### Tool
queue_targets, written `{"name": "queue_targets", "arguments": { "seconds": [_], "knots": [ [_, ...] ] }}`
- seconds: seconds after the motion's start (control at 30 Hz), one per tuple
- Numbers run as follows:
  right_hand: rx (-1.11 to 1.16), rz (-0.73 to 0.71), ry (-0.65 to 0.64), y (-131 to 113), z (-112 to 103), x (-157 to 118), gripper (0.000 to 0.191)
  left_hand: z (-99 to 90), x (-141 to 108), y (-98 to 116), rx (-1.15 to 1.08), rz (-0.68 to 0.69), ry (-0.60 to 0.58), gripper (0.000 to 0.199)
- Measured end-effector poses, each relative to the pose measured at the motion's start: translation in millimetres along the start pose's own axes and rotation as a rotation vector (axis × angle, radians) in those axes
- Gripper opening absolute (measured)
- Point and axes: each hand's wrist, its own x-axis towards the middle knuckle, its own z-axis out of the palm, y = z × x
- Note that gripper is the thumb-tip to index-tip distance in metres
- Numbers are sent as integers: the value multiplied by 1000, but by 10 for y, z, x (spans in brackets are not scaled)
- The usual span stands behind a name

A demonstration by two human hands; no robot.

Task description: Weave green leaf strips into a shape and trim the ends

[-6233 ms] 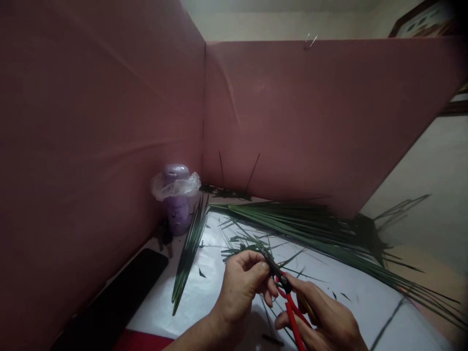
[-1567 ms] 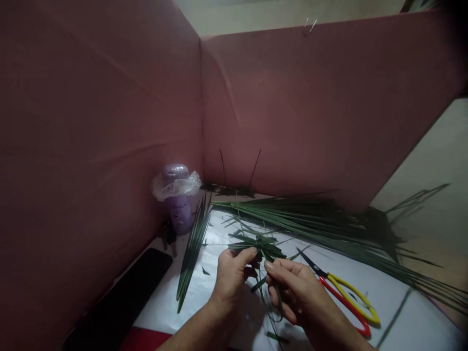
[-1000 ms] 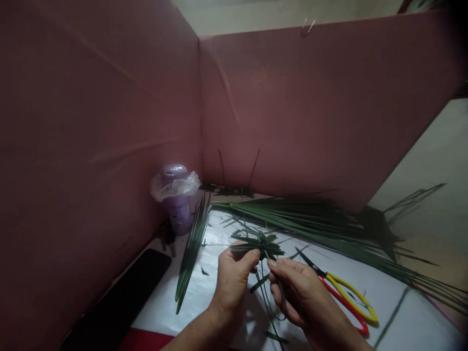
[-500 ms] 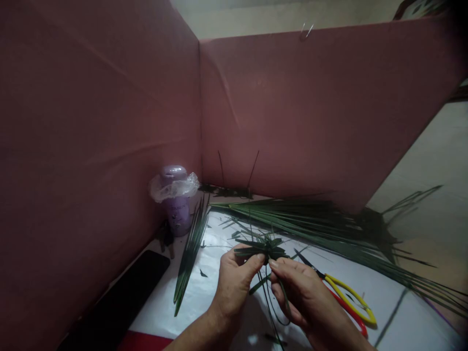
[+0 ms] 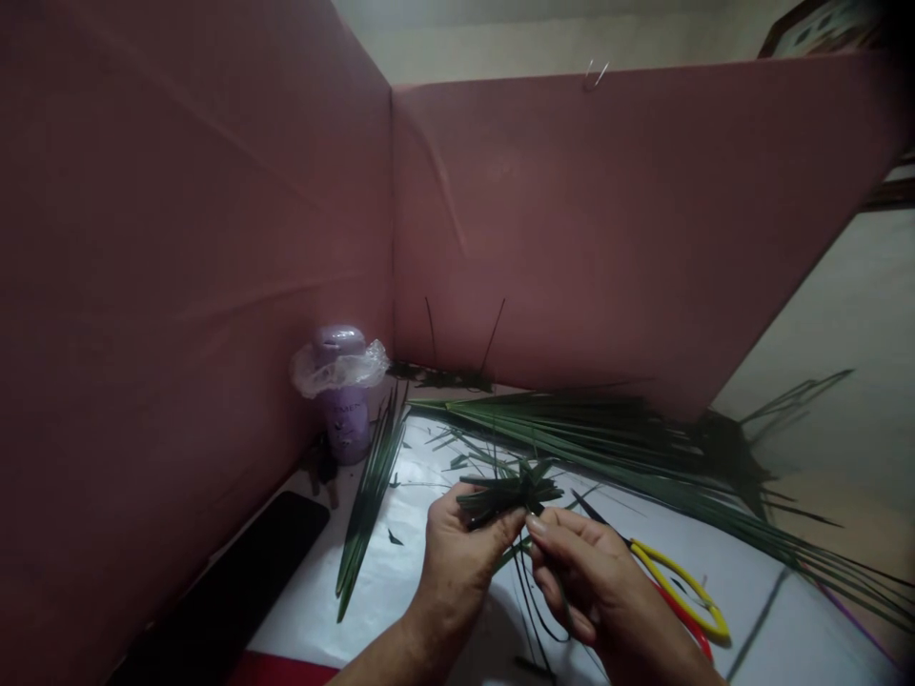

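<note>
A folded green palm-leaf piece [image 5: 507, 491] with short pointed ends sticking out is held between my hands. My left hand [image 5: 461, 543] is closed on it, thumb pressed against its near side. My right hand [image 5: 586, 562] pinches a narrow leaf strip at the base of the piece, thumb and forefinger together. Thin dark strands [image 5: 525, 591] hang below between the hands. Just right of my right hand lie scissors [image 5: 676, 581] with one yellow and one red handle, blades pointing away to the left.
A large palm-leaf bundle [image 5: 572, 438] stretches along the back and right. A smaller leaf bundle [image 5: 372, 514] lies left, beside a purple bottle [image 5: 349, 410] with clear plastic around it. A black flat object [image 5: 243, 581] is at front left. Leaf scraps [image 5: 457, 462] litter the white surface. Pink panels [image 5: 572, 229] enclose it.
The leaf piece has tilted slightly in my left hand, its ends bunching closer together. My right fingers stay pinched at its base. The view has shifted a little.
</note>
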Motion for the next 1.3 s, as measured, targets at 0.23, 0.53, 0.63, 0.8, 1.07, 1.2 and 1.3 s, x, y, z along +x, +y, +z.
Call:
{"name": "queue_targets", "arguments": {
  "seconds": [0.23,0.53,0.63,0.8,1.07,1.2,1.3],
  "knots": [
    [-38,-133,38,106,-85,-34,32,-13,-86,71,403,528,-33,6],
    [-113,-421,47,242,-321,-144,24,0,-130,43,860,1207,-46,18],
    [-160,-446,69,315,-411,-136,26,0,-155,64,903,1273,-63,18],
    [-179,-501,61,289,-417,-153,22,5,-175,118,929,1343,-103,21],
    [-157,-491,81,241,-375,-191,21,2,-178,120,957,1344,-127,21],
    [-186,-469,138,329,-476,-180,30,-2,-168,93,953,1339,-142,23],
    [-183,-478,214,374,-524,-163,36,-3,-167,80,963,1341,-150,24]
  ]
}}
